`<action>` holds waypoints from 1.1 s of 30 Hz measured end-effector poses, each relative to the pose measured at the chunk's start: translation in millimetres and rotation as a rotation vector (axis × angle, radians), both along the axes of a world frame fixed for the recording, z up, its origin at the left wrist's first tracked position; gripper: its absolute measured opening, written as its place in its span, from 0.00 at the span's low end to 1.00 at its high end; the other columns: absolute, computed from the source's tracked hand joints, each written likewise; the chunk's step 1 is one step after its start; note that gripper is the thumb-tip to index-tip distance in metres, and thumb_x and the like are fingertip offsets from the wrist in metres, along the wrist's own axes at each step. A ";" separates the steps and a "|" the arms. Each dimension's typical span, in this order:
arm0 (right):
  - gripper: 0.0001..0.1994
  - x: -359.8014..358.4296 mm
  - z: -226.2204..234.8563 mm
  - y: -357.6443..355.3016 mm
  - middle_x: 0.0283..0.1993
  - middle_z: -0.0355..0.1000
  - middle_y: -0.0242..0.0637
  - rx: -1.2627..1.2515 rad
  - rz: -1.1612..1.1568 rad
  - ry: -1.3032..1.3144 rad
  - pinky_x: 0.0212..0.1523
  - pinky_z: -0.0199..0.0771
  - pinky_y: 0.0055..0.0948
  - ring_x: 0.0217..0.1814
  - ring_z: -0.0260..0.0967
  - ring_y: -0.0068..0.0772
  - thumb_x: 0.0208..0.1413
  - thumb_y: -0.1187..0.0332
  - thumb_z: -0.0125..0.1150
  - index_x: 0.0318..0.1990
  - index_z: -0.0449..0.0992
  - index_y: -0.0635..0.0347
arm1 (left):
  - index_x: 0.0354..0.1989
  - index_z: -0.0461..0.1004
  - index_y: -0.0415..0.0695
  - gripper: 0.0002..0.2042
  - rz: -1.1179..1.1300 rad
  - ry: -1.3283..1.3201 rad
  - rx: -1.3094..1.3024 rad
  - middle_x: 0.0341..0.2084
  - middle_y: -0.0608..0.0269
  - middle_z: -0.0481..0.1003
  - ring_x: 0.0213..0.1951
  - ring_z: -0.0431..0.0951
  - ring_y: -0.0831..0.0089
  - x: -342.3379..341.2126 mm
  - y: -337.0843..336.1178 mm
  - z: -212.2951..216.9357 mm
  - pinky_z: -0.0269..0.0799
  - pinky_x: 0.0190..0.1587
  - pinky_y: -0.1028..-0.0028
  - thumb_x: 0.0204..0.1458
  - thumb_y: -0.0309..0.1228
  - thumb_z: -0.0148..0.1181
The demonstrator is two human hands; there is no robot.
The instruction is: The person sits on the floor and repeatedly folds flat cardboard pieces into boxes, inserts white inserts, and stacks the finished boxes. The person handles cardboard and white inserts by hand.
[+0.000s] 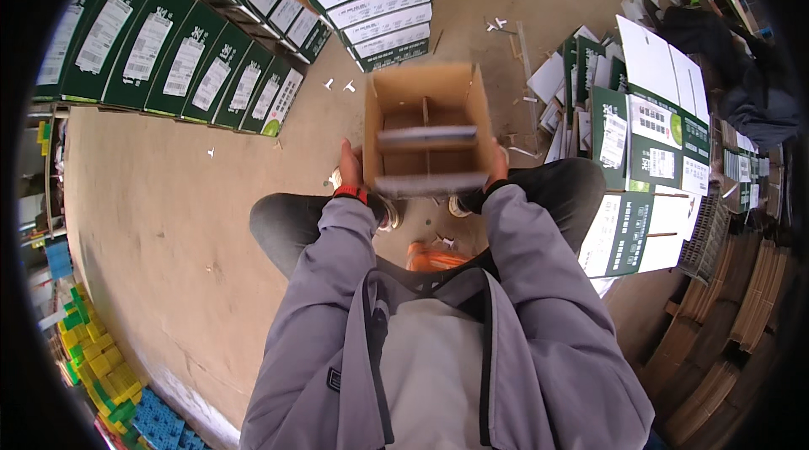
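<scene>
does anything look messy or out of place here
Yes: small white scraps lie scattered on the floor around the held box, and cardboard pieces at right are heaped at odd angles, unlike the neat row of green boxes at left. The held box is blurred; no damage shows.

Open floor [168, 222] leaves room to pass on the left, but a box stack [383, 16] stands just beyond the held carton [425, 85], flattened cartons [649, 159] crowd the right, and 2 knees [581, 184] flank the hands [350, 167].
</scene>
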State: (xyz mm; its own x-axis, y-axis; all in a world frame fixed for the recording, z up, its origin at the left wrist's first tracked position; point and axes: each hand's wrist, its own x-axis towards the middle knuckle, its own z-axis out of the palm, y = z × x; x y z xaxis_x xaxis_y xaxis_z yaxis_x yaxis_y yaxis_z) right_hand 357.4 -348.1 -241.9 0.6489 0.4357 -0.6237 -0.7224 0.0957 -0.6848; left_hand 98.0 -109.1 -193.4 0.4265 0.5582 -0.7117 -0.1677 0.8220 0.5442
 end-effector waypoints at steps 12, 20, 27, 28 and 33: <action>0.27 -17.5 3.0 26.1 0.62 0.80 0.48 -0.425 0.457 -0.171 0.63 0.73 0.36 0.63 0.76 0.46 0.70 0.52 0.55 0.66 0.77 0.62 | 0.75 0.66 0.39 0.31 -0.427 0.316 0.842 0.67 0.47 0.76 0.67 0.75 0.54 -9.1 6.9 -20.3 0.65 0.72 0.64 0.62 0.30 0.58; 0.20 -32.0 74.3 75.0 0.57 0.77 0.46 -0.510 0.639 -1.497 0.59 0.75 0.50 0.61 0.73 0.56 0.56 0.72 0.63 0.58 0.78 0.58 | 0.78 0.61 0.44 0.33 -0.541 0.753 1.063 0.67 0.35 0.72 0.68 0.71 0.38 5.9 6.7 -20.1 0.68 0.71 0.55 0.60 0.23 0.53; 0.15 -51.2 -51.5 125.0 0.52 0.84 0.49 -0.980 1.609 -1.105 0.56 0.83 0.52 0.55 0.81 0.57 0.62 0.61 0.63 0.52 0.85 0.57 | 0.78 0.60 0.43 0.34 -0.591 0.801 1.124 0.69 0.37 0.70 0.67 0.72 0.39 13.9 -2.0 -7.7 0.69 0.69 0.51 0.60 0.23 0.54; 0.15 -39.5 -61.8 131.1 0.51 0.84 0.49 -0.971 1.576 -1.110 0.54 0.83 0.52 0.54 0.82 0.57 0.63 0.61 0.62 0.51 0.85 0.56 | 0.78 0.59 0.43 0.34 -0.586 0.788 1.129 0.68 0.37 0.71 0.67 0.72 0.39 14.7 -2.7 -7.4 0.69 0.69 0.52 0.60 0.23 0.54; 0.13 -34.3 -67.8 137.6 0.47 0.85 0.51 -0.938 1.453 -1.106 0.52 0.84 0.55 0.51 0.84 0.57 0.67 0.63 0.54 0.45 0.87 0.54 | 0.78 0.58 0.40 0.35 -0.547 0.789 1.126 0.68 0.35 0.70 0.67 0.72 0.38 16.0 -6.9 -11.5 0.69 0.69 0.52 0.59 0.25 0.56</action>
